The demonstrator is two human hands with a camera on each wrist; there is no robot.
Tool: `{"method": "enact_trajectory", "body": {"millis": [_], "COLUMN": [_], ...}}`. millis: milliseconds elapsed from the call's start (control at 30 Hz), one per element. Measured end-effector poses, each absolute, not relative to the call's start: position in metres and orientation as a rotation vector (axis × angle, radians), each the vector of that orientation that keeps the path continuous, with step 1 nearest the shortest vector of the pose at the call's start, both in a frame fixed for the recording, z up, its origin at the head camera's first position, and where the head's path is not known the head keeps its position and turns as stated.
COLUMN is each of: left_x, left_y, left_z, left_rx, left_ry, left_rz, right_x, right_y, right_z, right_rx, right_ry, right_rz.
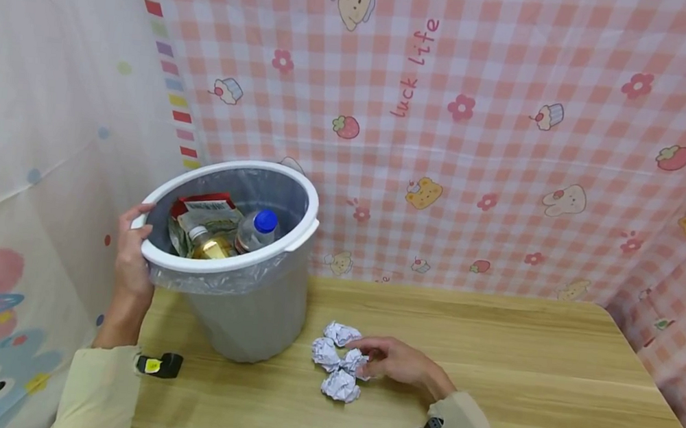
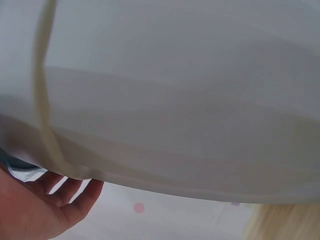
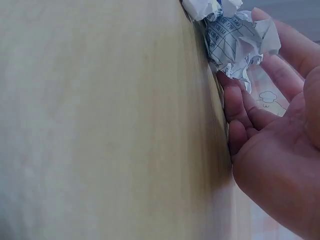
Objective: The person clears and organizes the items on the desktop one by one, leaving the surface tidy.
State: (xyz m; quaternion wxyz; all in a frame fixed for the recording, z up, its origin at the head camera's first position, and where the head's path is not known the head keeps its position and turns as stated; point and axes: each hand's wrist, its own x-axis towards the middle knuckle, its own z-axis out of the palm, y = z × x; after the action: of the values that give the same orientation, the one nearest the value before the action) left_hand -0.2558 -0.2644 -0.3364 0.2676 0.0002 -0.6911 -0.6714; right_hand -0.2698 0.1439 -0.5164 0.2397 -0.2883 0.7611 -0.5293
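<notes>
A grey waste bin (image 1: 259, 309) with a white rim and a clear liner stands tilted at the table's back left. My left hand (image 1: 131, 249) grips its rim on the left side; in the left wrist view the bin wall (image 2: 175, 100) fills the frame above my fingers (image 2: 65, 187). Several crumpled paper balls (image 1: 342, 333) lie in a cluster in front of the bin. My right hand (image 1: 374, 360) pinches the right-most ball (image 1: 355, 363). The right wrist view shows that ball (image 3: 235, 37) between my thumb and fingers (image 3: 235, 105), at the table surface.
Inside the bin lie a blue-capped bottle (image 1: 257, 228), a bottle of amber liquid (image 1: 209, 246) and a red-and-white packet (image 1: 204, 206). The wooden table (image 1: 520, 369) stretches to the right. Pink checked cloth (image 1: 479, 151) hangs behind and on both sides.
</notes>
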Motion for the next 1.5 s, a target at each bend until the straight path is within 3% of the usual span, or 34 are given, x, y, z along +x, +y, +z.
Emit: {"method": "enact_trajectory", "body": {"millis": [1500], "left_x": [-0.2572], "left_y": [-0.2653], "left_z": [-0.3382], "left_rx": [-0.011], "left_ry": [-1.858], "left_rz": [-1.831], "right_x": [-0.2643], "right_y": [0.1434], "right_z": [-0.5195], "right_rx": [-0.718], "right_ry": [2.102], "right_rz": [-1.504]}}
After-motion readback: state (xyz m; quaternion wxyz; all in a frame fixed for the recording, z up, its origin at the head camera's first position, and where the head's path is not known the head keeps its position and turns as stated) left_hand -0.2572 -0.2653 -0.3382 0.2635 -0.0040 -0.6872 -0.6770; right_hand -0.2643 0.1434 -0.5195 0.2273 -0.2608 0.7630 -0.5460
